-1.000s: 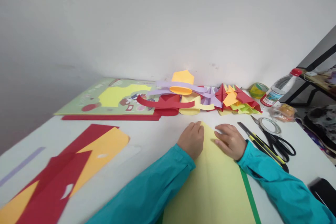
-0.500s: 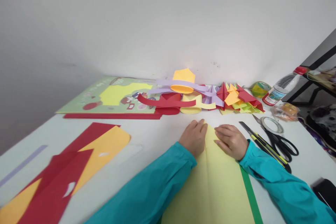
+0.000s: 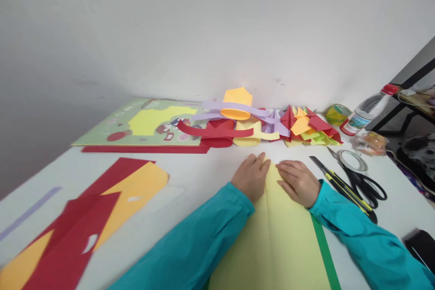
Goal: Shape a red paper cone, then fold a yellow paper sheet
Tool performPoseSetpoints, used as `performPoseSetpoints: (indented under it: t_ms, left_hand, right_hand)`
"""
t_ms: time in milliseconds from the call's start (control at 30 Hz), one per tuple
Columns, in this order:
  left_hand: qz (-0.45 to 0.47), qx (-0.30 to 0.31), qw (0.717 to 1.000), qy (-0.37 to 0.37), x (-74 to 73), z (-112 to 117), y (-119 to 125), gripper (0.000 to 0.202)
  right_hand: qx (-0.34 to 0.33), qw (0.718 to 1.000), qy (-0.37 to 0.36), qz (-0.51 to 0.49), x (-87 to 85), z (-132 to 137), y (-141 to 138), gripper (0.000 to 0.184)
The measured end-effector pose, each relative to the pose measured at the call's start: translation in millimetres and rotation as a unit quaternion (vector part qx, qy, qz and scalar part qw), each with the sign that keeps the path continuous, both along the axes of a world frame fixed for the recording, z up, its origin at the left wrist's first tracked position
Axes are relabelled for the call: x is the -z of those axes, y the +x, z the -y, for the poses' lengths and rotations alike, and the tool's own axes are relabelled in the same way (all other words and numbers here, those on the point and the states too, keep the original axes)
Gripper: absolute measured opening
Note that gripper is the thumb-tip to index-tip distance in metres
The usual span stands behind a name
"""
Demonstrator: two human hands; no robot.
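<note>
A pale yellow sheet of paper [image 3: 275,244] lies on the white table in front of me, folded to a point at its far end, over a green sheet [image 3: 325,249] that shows along its right edge. My left hand [image 3: 250,176] rests flat on the left fold near the tip, fingers stretched out. My right hand [image 3: 296,180] presses flat on the right fold, fingers pointing left toward the tip. Both arms wear teal sleeves.
Black scissors [image 3: 362,183], a utility knife [image 3: 340,186] and a tape roll [image 3: 351,159] lie to the right. Folded paper shapes [image 3: 258,124], a plastic bottle [image 3: 365,111] and a green booklet [image 3: 142,124] line the wall. Red and orange cut sheets [image 3: 88,217] lie at left.
Both hands shifted slightly along the folds near the paper's tip; the view drifted a little. Nothing else moved.
</note>
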State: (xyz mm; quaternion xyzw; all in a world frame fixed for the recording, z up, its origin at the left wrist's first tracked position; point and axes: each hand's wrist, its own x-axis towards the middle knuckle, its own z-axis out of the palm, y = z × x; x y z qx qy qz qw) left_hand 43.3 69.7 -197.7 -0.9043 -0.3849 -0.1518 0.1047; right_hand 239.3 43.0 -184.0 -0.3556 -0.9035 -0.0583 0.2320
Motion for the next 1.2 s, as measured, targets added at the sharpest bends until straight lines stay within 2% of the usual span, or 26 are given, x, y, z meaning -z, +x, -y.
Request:
performPoseSetpoints:
  t_ms: [600, 1200]
  left_hand:
    - [-0.018, 0.002, 1.0, -0.022, -3.5, 1.0, -0.1, 0.039]
    - [-0.101, -0.009, 0.994, -0.032, -13.4, 3.4, -8.2, 0.047]
  right_hand:
    - [0.005, 0.999, 0.002, 0.046, -4.5, 2.8, -2.6, 0.027]
    - [0.004, 0.998, -0.007, 0.059, -1.7, 2.2, 2.1, 0.031]
